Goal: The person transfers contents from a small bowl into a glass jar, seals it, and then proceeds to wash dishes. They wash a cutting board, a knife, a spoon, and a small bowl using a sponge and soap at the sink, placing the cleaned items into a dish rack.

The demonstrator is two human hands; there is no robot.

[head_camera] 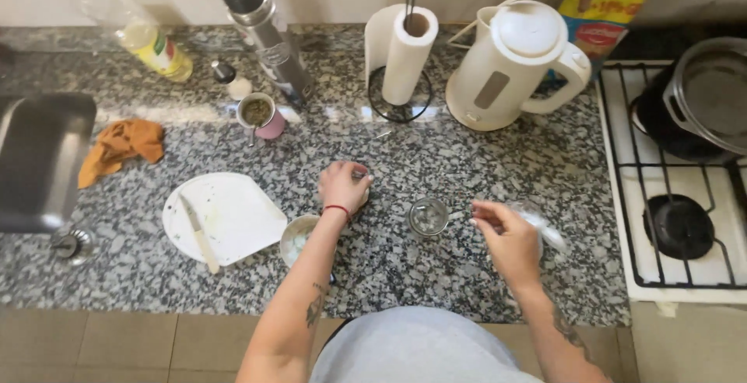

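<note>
Looking down from the head camera, we see a speckled granite counter (pixel 436 274) filling most of the frame. Just left of centre, the left hand (pixel 344 185) is cupped palm-down over something small on the counter; the fingers curl narrowly around it, but it is almost wholly hidden and we cannot tell what it is. A red band circles that wrist. Right of centre, the right hand (pixel 506 235) pinches a piece of clear plastic wrap (pixel 541 223), fingers nearly closed on it, the film trailing toward the right. Between the two hands stands a small glass jar (pixel 428 217), open at the top and apart from both.

Below the left forearm sits a small bowl (pixel 298 237), partly hidden by the arm. To its left lies a white board (pixel 233 212) with a knife (pixel 200 234) across its left part. In the upper middle stand a paper roll (pixel 406 52) and a white kettle (pixel 517 64); left of them a steel flask (pixel 264 29), a pink cup (pixel 259 115) and an oil bottle (pixel 140 37). An orange cloth (pixel 120 146) lies at the left beside the sink (pixel 39 161). A stove (pixel 681 181) with a pot (pixel 704 99) fills the right edge.
</note>
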